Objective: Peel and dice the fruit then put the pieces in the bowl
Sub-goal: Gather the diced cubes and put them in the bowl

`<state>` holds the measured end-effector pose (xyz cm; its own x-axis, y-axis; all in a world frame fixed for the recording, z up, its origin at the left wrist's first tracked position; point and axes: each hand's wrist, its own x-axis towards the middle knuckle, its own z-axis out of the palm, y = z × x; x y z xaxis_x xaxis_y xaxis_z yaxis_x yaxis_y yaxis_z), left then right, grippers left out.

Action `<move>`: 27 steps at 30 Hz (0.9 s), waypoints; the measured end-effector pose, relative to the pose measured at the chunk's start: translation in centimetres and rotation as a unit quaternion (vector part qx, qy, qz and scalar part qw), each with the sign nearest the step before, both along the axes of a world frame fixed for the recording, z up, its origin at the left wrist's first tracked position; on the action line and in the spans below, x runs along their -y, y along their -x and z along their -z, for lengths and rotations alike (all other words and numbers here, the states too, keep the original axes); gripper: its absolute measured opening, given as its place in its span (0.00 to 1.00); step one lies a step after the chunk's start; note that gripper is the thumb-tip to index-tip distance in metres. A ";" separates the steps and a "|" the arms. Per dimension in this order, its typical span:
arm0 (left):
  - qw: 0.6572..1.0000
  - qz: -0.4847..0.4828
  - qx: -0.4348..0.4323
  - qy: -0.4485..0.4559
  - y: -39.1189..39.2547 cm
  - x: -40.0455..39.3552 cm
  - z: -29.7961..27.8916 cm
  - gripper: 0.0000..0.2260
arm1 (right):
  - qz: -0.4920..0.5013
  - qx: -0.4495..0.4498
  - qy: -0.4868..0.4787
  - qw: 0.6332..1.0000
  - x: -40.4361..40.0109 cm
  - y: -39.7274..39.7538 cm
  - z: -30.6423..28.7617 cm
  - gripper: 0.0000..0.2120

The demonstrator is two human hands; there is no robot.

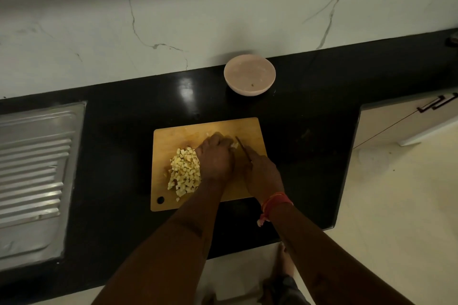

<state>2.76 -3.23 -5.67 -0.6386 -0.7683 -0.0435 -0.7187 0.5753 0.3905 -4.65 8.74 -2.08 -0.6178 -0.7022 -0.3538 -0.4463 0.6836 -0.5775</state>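
- Nearest, right hand [263, 176], red thread band [275, 202] at the wrist, fingers curled round the handle of a knife [243, 149]; blade angled up and left over the wooden cutting board [173, 136].
- Just left of it, left hand [216, 156] arched over a small pale fruit piece [233, 145] beside the blade, fingers bent down onto it; exact pinch hidden.
- Left of that hand, heap of diced fruit [184, 172] on the board, touching the hand's edge.
- Board flat on a black counter [119, 156]; ribbed steel drainboard [32, 168] far left.
- Beyond, pinkish bowl [249, 74] well apart from the board, near the marble wall [173, 7], a tiny speck inside.
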 end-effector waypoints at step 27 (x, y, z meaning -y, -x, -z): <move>0.998 0.043 -0.006 0.038 0.0 0.8 -0.5 0.11 | 0.041 0.034 0.032 0.998 -0.1 0.2 1.3 0.26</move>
<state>2.80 -4.00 -5.16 -0.7022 -0.7117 0.0206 -0.6614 0.6628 0.3510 -4.82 8.86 -3.35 -0.6500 -0.6734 -0.3522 -0.3498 0.6765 -0.6480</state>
